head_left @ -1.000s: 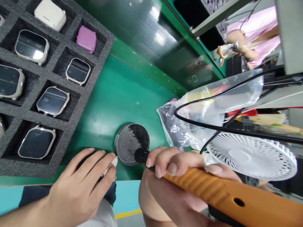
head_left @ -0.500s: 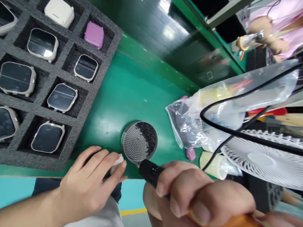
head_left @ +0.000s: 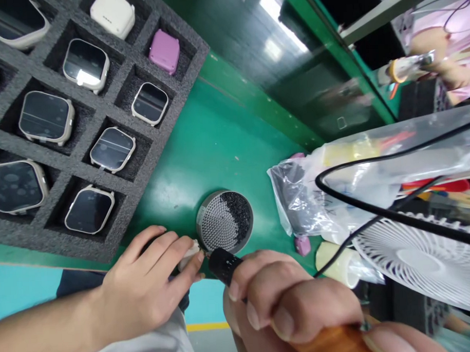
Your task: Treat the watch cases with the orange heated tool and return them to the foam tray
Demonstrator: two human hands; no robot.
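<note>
My left hand grips a small cream-white piece at its fingertips, mostly hidden by the fingers. My right hand is wrapped around a soldering iron with a black grip and an orange handle. The iron's thin tip sits against or very near the cream piece; I cannot tell whether they touch. Just beyond both hands stands a round metal tip-cleaning can with a perforated top, partly covered with black bits.
A black foam tray holds smartwatches on the green bench mat. To the right lie a clear plastic bag, a tape roll, and a white fan behind black cables. A co-worker's pink sleeve shows top right.
The iron's tip has swung from over the metal can to the cream piece in my left hand. The orange handle has dropped lower right, and the whole scene has shifted right in view.
</note>
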